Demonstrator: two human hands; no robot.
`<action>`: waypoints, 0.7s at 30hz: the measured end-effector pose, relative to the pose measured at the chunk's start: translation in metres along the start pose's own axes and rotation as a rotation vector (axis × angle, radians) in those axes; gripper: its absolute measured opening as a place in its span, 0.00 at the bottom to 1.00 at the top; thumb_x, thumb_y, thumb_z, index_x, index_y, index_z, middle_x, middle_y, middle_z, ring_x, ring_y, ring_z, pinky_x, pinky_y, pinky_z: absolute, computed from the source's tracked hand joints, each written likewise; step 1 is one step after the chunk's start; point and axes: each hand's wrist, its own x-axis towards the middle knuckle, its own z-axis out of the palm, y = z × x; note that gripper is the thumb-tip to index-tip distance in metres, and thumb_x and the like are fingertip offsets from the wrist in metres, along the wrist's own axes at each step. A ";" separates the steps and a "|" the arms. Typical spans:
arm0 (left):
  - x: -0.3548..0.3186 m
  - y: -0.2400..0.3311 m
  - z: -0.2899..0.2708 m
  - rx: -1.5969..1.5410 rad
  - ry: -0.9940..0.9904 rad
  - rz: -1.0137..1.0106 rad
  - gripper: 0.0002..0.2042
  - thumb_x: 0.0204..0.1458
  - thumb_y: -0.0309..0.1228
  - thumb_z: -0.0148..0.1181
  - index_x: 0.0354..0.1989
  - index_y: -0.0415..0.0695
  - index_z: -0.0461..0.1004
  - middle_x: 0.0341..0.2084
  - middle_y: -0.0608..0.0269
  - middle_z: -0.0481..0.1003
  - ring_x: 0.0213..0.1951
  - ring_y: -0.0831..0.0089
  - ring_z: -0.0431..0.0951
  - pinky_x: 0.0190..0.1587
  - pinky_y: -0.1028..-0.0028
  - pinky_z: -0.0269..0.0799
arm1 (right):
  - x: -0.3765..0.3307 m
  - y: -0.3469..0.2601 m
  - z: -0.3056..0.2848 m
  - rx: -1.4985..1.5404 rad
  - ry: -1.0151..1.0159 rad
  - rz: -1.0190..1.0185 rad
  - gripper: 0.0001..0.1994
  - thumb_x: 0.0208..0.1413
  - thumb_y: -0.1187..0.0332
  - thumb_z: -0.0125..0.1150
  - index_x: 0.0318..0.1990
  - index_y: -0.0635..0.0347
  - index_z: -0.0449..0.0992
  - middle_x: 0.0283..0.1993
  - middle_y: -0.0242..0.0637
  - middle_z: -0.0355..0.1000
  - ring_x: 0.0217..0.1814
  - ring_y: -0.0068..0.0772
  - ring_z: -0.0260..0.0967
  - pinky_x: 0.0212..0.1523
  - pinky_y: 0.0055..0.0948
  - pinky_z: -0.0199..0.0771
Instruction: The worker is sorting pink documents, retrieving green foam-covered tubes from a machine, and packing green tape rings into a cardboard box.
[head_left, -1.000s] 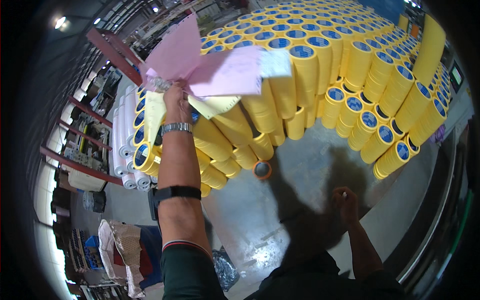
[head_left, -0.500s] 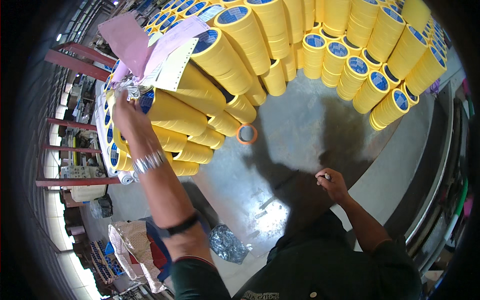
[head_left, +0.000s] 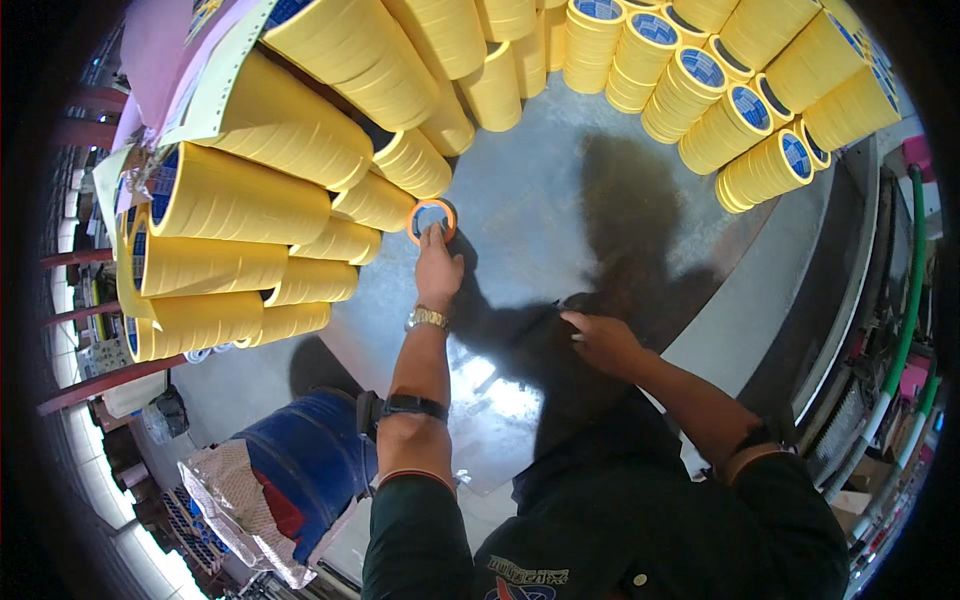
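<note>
Grey metal worktop point(head_left: 600, 230) fills my view, ringed from nine to two o'clock by stacked yellow tape rolls point(head_left: 240, 200). I see my left hand point(head_left: 438, 268) stretched straight out toward twelve, fingertips resting on a small orange tape ring point(head_left: 432, 219) lying flat just beside the stack; the fingers are extended, not closed around it. My right hand point(head_left: 600, 340) hovers loosely curled at centre, pinching something thin and dark I cannot make out. Pink and white papers point(head_left: 190, 70) are cut off at eleven.
</note>
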 end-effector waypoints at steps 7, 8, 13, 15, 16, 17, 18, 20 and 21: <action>-0.036 0.030 0.003 -0.048 -0.139 -0.045 0.05 0.54 0.29 0.54 0.32 0.48 0.77 0.28 0.53 0.78 0.31 0.50 0.80 0.33 0.54 0.75 | 0.061 0.014 0.043 -0.285 0.135 -0.289 0.10 0.54 0.70 0.58 0.43 0.58 0.72 0.31 0.48 0.71 0.33 0.54 0.73 0.34 0.50 0.73; -0.050 0.042 -0.001 -0.048 -0.224 -0.056 0.05 0.55 0.29 0.54 0.32 0.47 0.76 0.29 0.52 0.78 0.31 0.49 0.79 0.32 0.54 0.74 | 0.064 0.026 0.049 -0.345 0.052 -0.289 0.10 0.55 0.68 0.57 0.43 0.59 0.72 0.35 0.48 0.73 0.36 0.53 0.74 0.35 0.50 0.74; -0.119 0.073 -0.050 -0.439 -0.110 -0.050 0.09 0.50 0.21 0.62 0.40 0.41 0.75 0.36 0.49 0.76 0.39 0.47 0.78 0.40 0.57 0.75 | 0.063 0.020 0.029 -0.495 -0.343 -0.162 0.09 0.53 0.67 0.54 0.38 0.57 0.78 0.36 0.46 0.76 0.40 0.49 0.77 0.41 0.48 0.77; -0.111 0.087 -0.106 -0.445 -0.087 -0.077 0.10 0.49 0.21 0.63 0.41 0.41 0.75 0.37 0.50 0.77 0.39 0.47 0.78 0.40 0.58 0.75 | 0.057 0.028 0.023 -0.472 -0.274 -0.194 0.08 0.50 0.66 0.57 0.36 0.56 0.78 0.35 0.46 0.76 0.40 0.50 0.77 0.42 0.48 0.77; -0.106 0.087 -0.142 -0.416 0.015 -0.045 0.11 0.48 0.20 0.63 0.41 0.41 0.75 0.37 0.51 0.77 0.38 0.49 0.79 0.39 0.60 0.75 | 0.056 0.018 0.018 -0.437 -0.210 -0.162 0.07 0.49 0.66 0.58 0.34 0.58 0.78 0.35 0.46 0.77 0.39 0.52 0.77 0.41 0.48 0.77; -0.100 0.091 -0.178 -0.393 0.112 -0.008 0.11 0.48 0.19 0.63 0.41 0.41 0.75 0.37 0.52 0.77 0.36 0.51 0.79 0.39 0.62 0.76 | 0.053 0.010 0.009 -0.402 -0.147 -0.121 0.07 0.47 0.67 0.60 0.32 0.59 0.78 0.35 0.47 0.77 0.37 0.53 0.77 0.39 0.48 0.77; -0.084 0.107 -0.230 -0.301 0.215 0.046 0.11 0.48 0.19 0.63 0.41 0.41 0.74 0.36 0.53 0.77 0.35 0.54 0.79 0.37 0.64 0.76 | 0.049 0.007 -0.001 -0.408 -0.143 -0.136 0.07 0.47 0.67 0.60 0.32 0.59 0.78 0.35 0.47 0.77 0.37 0.53 0.77 0.39 0.48 0.77; -0.053 0.099 -0.300 -0.178 0.475 0.162 0.12 0.47 0.16 0.61 0.41 0.41 0.74 0.35 0.53 0.77 0.29 0.63 0.78 0.34 0.70 0.74 | 0.043 -0.001 -0.019 -0.275 0.025 -0.146 0.07 0.47 0.67 0.62 0.31 0.60 0.77 0.35 0.48 0.76 0.36 0.55 0.76 0.39 0.47 0.76; -0.031 0.102 -0.330 -0.237 0.579 0.156 0.12 0.46 0.15 0.60 0.41 0.40 0.73 0.33 0.54 0.76 0.27 0.65 0.75 0.32 0.71 0.72 | 0.043 -0.006 -0.030 -0.285 0.032 -0.148 0.07 0.47 0.67 0.62 0.31 0.60 0.77 0.35 0.48 0.76 0.36 0.55 0.76 0.39 0.47 0.76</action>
